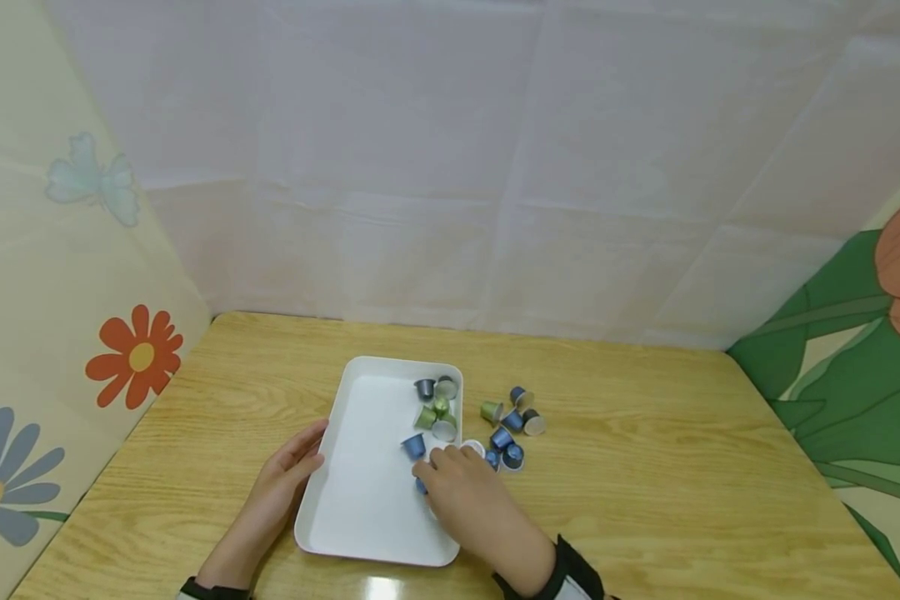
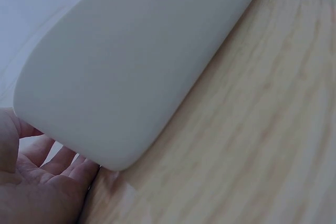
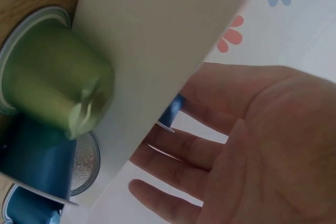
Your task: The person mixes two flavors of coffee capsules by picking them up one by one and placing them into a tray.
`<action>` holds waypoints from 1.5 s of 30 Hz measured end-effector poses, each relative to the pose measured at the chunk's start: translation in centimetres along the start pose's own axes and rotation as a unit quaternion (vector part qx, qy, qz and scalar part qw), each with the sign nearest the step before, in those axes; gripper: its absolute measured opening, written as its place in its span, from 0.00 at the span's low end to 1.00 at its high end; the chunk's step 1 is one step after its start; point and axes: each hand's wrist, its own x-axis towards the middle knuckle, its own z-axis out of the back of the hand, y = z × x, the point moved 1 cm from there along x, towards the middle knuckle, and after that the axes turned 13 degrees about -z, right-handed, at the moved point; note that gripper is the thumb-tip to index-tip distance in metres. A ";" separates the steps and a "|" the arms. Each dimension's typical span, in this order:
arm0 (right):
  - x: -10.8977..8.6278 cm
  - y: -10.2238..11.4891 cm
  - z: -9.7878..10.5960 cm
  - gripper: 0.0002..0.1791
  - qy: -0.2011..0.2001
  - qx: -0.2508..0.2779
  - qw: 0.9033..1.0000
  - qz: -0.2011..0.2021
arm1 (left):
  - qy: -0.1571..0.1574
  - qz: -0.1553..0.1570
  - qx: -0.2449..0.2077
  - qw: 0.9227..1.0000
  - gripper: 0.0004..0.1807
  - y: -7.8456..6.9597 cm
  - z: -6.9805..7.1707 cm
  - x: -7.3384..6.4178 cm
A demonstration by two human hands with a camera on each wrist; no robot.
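Observation:
A white tray (image 1: 381,492) lies on the wooden table with coffee capsules along its right side. My left hand (image 1: 281,475) holds its left edge; in the left wrist view the fingers (image 2: 58,163) pass partly behind the tray wall (image 2: 110,72). My right hand (image 1: 465,496) reaches over the right rim and pinches a blue coffee capsule (image 3: 172,113), largely hidden by the fingers. Just above these fingers in the head view, another blue capsule (image 1: 414,447) lies in the tray. Green capsules (image 1: 425,417) and a dark capsule (image 1: 424,388) lie farther back.
Right of the tray, several loose capsules lie on the table, among them a green one (image 1: 491,411) and a blue one (image 1: 502,438). A pale cloth (image 1: 495,167) hangs behind the table (image 1: 645,467). Flower-printed panels flank both sides.

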 end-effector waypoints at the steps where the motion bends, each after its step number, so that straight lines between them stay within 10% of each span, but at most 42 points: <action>1: 0.0 0.0 0.0 0.12 -0.001 0.000 1.000 -0.001 | -0.001 -0.001 0.000 1.000 0.29 0.0 0.0 0.0; 45: 0.2 -3.3 1.8 0.16 0.015 0.075 0.995 -0.059 | 0.004 0.003 0.005 1.000 0.29 0.0 0.1 -0.1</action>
